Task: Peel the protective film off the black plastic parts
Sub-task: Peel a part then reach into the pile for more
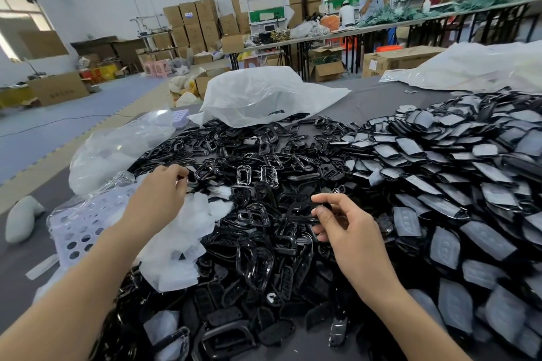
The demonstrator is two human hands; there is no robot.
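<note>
The hands are apart over a heap of black parts (252, 255) on the table (378, 101). The right hand (349, 231) pinches a black frame (300, 212) between thumb and forefinger, just above the heap. The left hand (162, 189) has its fingers curled at the heap's far left edge; I cannot tell if they grip anything. Peeled film (183, 228) lies beside a lilac basket (77, 228). Film-covered parts (440, 184) are stacked on the right.
</note>
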